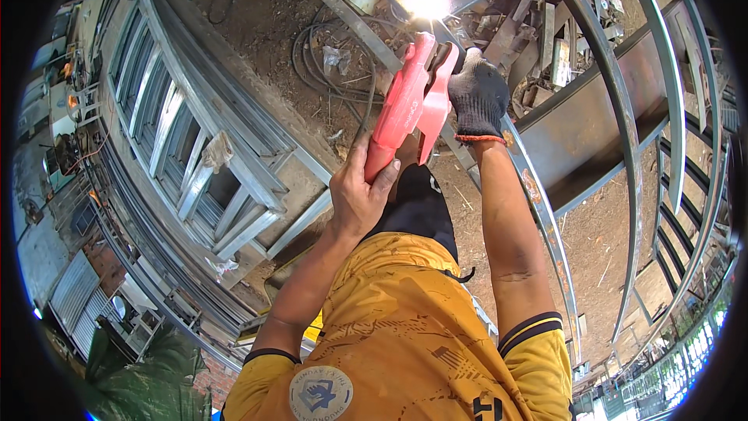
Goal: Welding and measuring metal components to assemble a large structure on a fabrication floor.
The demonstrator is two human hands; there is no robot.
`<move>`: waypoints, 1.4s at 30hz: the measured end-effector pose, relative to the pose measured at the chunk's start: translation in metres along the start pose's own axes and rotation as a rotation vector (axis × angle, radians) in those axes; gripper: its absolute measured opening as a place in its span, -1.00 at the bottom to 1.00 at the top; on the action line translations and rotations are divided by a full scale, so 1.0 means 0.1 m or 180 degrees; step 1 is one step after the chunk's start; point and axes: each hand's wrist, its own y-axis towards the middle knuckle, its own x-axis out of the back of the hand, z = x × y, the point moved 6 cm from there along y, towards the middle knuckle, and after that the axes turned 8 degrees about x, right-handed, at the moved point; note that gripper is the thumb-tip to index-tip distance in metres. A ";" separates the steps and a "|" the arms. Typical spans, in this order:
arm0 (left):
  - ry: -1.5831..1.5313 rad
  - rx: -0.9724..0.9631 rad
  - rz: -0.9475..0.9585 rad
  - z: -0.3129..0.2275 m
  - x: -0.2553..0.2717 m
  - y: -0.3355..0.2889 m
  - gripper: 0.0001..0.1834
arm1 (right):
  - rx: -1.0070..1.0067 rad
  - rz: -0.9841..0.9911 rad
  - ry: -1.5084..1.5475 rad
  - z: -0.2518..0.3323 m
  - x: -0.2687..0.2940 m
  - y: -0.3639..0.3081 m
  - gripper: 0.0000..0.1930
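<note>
My bare left hand (360, 191) is closed round the handle of a red electrode holder (401, 113), its jaws pointing away from me. Beyond the jaws a welding arc (428, 1) glares white and pink at a joint of dark steel bars, hiding the electrode tip and the joint. My right hand (477, 90) wears a black knitted glove with a red cuff. Its fingers curl over a steel bar (538, 195) of the frame, just right of the holder and close below the arc; part of this grip is hidden.
Curved steel bars (623, 101) arch up on the right, beside a wide rusty steel channel (604, 125). Welded metal frames (167, 113) are stacked on the left. Cable (308, 54) coils on the dirt ground, and scrap offcuts (549, 35) lie heaped at the far side.
</note>
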 end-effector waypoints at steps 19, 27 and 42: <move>-0.0026 0.0020 0.0017 0.03 -0.03 0.02 -0.39 | 0.0133 -0.0066 -0.0055 -0.02 -0.04 -0.01 -0.64; -0.0161 0.0104 0.0068 0.09 0.00 -0.01 -0.38 | 0.0083 -0.0035 -0.0004 -0.02 -0.02 -0.01 -0.63; -0.1599 0.0497 -0.0155 0.48 0.30 -0.38 -0.47 | -0.0144 0.0178 0.0046 -0.01 -0.01 -0.02 -0.60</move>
